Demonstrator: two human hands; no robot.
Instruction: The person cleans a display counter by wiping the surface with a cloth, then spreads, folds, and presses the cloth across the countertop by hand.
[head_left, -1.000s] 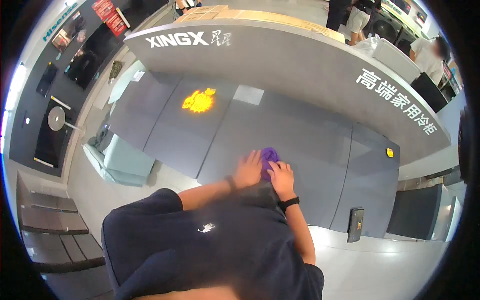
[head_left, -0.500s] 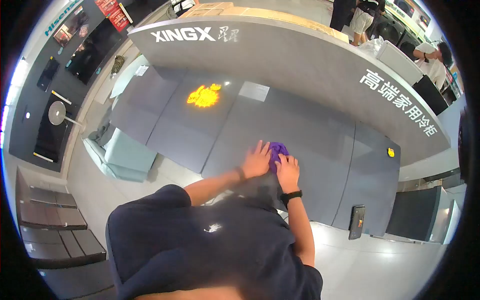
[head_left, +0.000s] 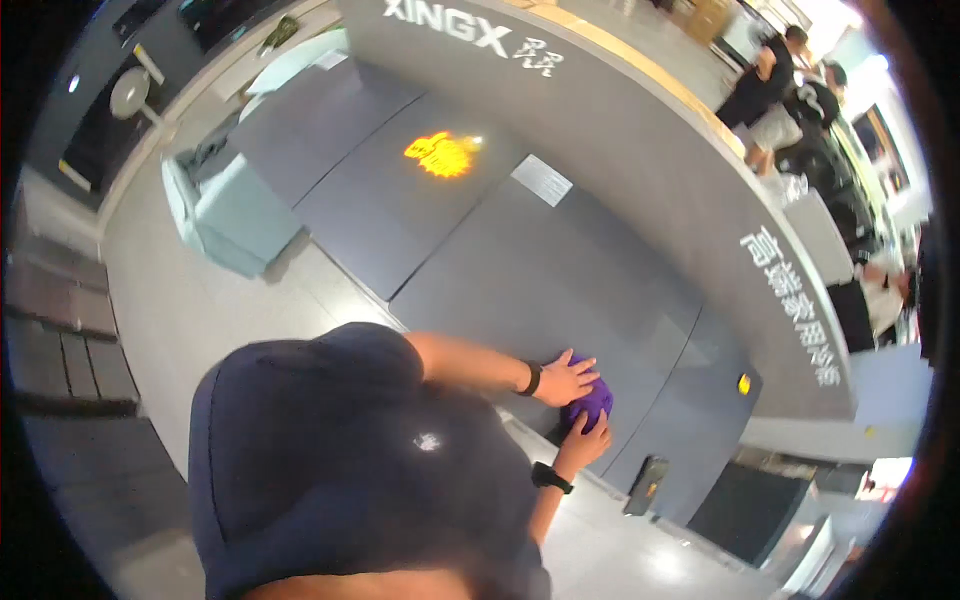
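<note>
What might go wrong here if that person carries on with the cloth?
The phone lies at the front edge of the grey surface; a stray sweep of the right hand might knock it off.

The purple cloth, under the left hand, is also near that edge, so it could slip over.

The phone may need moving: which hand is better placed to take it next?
Probably the right hand: it is nearer the phone, while the left hand rests farther off, on the purple cloth.
</note>
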